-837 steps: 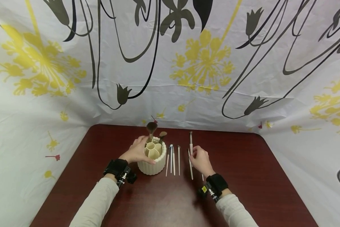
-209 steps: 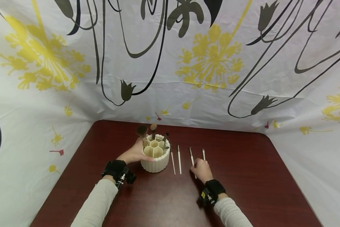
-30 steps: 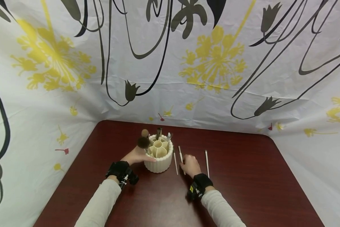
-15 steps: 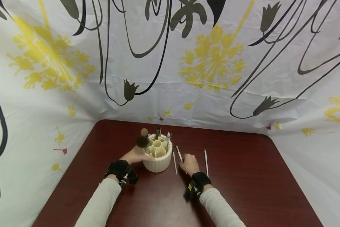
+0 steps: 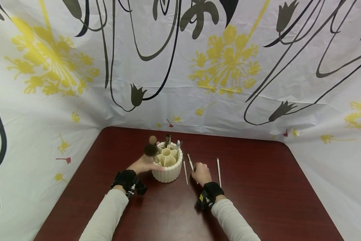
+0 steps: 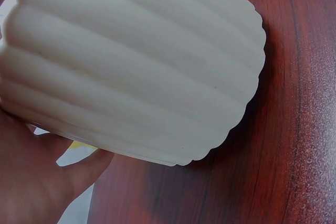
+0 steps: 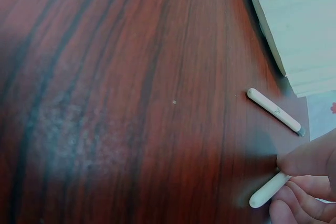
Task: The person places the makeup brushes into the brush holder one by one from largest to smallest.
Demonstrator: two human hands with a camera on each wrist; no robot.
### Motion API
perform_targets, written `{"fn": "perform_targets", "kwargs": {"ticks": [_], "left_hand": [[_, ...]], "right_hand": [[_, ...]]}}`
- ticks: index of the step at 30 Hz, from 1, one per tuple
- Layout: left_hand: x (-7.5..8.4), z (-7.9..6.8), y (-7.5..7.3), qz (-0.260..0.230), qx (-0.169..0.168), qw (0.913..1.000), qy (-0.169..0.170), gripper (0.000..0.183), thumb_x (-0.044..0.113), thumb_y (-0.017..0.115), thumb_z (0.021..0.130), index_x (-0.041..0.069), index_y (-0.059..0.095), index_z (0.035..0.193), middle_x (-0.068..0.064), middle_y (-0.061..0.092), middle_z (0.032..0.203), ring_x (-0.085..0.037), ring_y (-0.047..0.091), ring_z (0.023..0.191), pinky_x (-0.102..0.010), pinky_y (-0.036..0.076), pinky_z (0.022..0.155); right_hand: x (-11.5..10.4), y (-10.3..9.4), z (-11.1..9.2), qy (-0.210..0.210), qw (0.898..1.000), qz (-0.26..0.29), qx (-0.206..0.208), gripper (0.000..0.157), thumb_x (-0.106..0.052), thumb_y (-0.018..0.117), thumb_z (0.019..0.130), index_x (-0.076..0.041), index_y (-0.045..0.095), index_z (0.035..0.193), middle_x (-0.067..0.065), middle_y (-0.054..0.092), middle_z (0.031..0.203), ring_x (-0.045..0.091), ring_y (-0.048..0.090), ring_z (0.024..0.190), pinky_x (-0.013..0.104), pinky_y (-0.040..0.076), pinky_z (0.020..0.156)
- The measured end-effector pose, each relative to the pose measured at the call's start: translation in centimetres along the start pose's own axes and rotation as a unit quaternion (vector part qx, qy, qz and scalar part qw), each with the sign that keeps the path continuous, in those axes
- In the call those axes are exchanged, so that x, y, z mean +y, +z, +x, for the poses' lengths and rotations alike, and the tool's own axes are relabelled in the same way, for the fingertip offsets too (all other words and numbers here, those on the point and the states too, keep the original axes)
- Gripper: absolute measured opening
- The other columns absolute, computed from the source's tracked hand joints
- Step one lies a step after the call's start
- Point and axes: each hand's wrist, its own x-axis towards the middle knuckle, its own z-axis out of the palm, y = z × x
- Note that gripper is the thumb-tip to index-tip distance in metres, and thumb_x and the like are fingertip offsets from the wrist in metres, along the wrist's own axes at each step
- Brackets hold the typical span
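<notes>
Pinching brush (image 7: 268, 191) near its handle end with right hand (image 5: 202, 174) probably needs light pressure, left hand's (image 5: 142, 165) fingers gripping cup's (image 5: 168, 175) 9 o'clock side.

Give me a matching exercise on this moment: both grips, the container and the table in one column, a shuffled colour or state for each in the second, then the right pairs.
Column one
1. left grip
2. right grip
3. brush holder
4. table

Column two
A. dark reddish brown
B. pinching a slim brush
C. cream, ribbed outside, divided inside
D. holding the side of the brush holder

Pairs: 1-D, 2-B, 3-C, 4-A
</notes>
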Motion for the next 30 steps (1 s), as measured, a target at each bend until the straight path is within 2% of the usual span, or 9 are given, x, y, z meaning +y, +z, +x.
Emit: {"fn": "perform_targets", "kwargs": {"ticks": [5,11,16,22,26,30], "left_hand": [[-1.4,0.4,0.0,0.001,0.005,1.0,0.002,0.115,0.018,0.083,0.063,-0.002,0.005,0.144,-0.025,0.028,0.142,-0.036,0.03,0.127,-0.051,0.028,0.101],[-1.3,0.4,0.0,-0.001,0.003,1.0,0.0,0.115,0.022,0.083,0.063,-0.001,0.005,0.144,-0.026,0.03,0.14,-0.037,0.031,0.126,-0.052,0.029,0.1],[-0.7,0.2,0.1,0.01,0.001,0.9998,-0.016,0.113,0.019,0.082,0.064,0.0,0.005,0.145,-0.024,0.03,0.141,-0.035,0.032,0.127,-0.05,0.03,0.1],[1.5,-0.6,-0.1,0.011,-0.007,0.9998,-0.012,0.109,0.011,0.08,0.066,-0.005,0.003,0.143,-0.028,0.028,0.141,-0.038,0.032,0.125,-0.052,0.03,0.1],[2.5,-1.0,-0.2,0.019,-0.011,0.9997,-0.013,0.107,0.01,0.078,0.068,-0.007,0.003,0.142,-0.029,0.023,0.143,-0.039,0.028,0.128,-0.051,0.029,0.101],[2.6,-1.0,-0.2,0.021,-0.012,0.9996,-0.015,0.106,0.008,0.077,0.069,-0.008,0.003,0.142,-0.029,0.021,0.143,-0.038,0.025,0.13,-0.051,0.027,0.102]], "right_hand": [[-0.1,-0.1,0.0,-0.007,1.0,0.0,0.001,0.046,-0.002,0.061,0.08,-0.016,0.024,0.057,-0.006,0.016,0.052,0.009,0.016,0.044,0.024,0.016,0.044],[-0.1,-0.3,-0.2,-0.016,1.0,0.005,0.004,0.046,0.001,0.058,0.079,-0.016,0.023,0.055,-0.006,0.014,0.051,0.009,0.015,0.043,0.024,0.015,0.043],[-0.2,-0.4,-0.3,-0.015,1.0,0.016,0.008,0.043,0.003,0.057,0.077,-0.016,0.024,0.056,-0.005,0.015,0.051,0.009,0.014,0.044,0.024,0.015,0.044],[-0.1,-0.3,-0.3,-0.015,1.0,0.022,0.011,0.042,0.003,0.057,0.077,-0.016,0.025,0.057,-0.006,0.017,0.048,0.008,0.02,0.038,0.024,0.016,0.043],[0.0,-0.4,-0.4,-0.014,0.999,0.027,0.012,0.032,0.001,0.057,0.078,-0.013,0.035,0.06,-0.005,0.024,0.047,0.009,0.027,0.036,0.023,0.02,0.042],[-0.1,-0.6,-0.5,-0.011,0.999,0.029,0.009,0.009,0.0,0.058,0.079,-0.005,0.053,0.072,-0.003,0.035,0.048,0.009,0.035,0.038,0.023,0.026,0.045]]}}
